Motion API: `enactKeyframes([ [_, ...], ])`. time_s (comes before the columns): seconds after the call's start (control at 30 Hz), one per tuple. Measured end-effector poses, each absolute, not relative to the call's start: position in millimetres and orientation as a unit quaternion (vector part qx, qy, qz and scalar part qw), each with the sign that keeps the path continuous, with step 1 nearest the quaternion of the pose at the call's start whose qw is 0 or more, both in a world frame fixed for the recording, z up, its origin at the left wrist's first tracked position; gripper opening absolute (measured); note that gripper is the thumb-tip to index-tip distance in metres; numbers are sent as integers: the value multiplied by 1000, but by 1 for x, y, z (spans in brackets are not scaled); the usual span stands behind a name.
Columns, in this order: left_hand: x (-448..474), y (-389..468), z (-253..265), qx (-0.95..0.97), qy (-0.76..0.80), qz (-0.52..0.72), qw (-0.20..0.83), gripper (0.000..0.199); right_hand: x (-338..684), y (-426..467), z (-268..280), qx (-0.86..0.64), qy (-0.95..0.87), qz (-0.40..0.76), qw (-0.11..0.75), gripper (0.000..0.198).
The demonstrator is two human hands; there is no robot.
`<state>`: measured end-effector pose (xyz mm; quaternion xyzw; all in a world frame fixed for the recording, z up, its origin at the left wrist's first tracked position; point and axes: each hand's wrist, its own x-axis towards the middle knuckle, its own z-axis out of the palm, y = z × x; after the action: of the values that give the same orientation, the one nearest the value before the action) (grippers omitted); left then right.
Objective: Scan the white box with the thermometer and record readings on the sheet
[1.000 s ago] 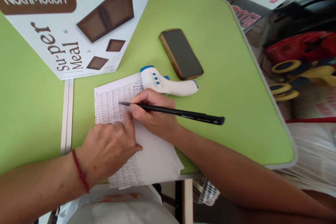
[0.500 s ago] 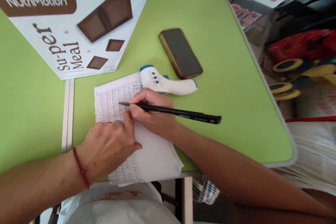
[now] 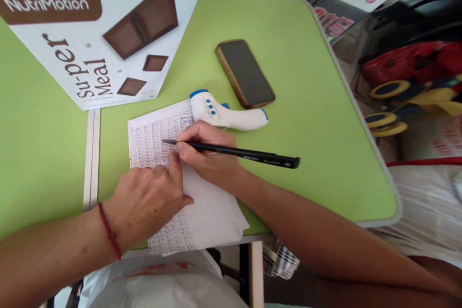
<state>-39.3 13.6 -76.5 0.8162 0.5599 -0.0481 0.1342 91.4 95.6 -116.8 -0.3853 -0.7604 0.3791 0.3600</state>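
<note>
My right hand [image 3: 209,154] is closed in a writing grip around a black pen [image 3: 249,155]. The pen's tip touches, or nearly touches, the sheet of paper [image 3: 212,211], which carries dense rows of handwriting at its upper left and lower left. Across the paper's left part rests my left hand [image 3: 151,197], pressing down, with thumb and index finger apart and the other fingers partly out of sight beneath it. A red cord bracelet [image 3: 109,232] circles that wrist. On the paper's top edge lies a white and blue infrared thermometer [image 3: 227,114], just beyond my right hand.
A phone in a brown case [image 3: 245,73] lies behind the thermometer on the green table [image 3: 310,106]. At the back left stands a large white NutriMotion box [image 3: 137,82]. Yellow-handled scissors [image 3: 390,89] and a red bag [image 3: 407,60] are off the table's right side.
The whole view has shifted slightly, so everything sits a little further left. Both hands keep their places on the paper, and the pen shows hardly any movement against it.
</note>
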Motion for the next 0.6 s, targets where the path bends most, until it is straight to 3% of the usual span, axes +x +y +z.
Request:
enactKeyframes([
  [0.47, -39, 15, -75, 826, 546, -76, 116, 56, 90, 96, -113, -382, -759, 381, 364, 10],
  [0.6, -39, 15, -75, 827, 545, -87, 107, 66, 91, 96, -115, -398, -749, 376, 374, 9],
])
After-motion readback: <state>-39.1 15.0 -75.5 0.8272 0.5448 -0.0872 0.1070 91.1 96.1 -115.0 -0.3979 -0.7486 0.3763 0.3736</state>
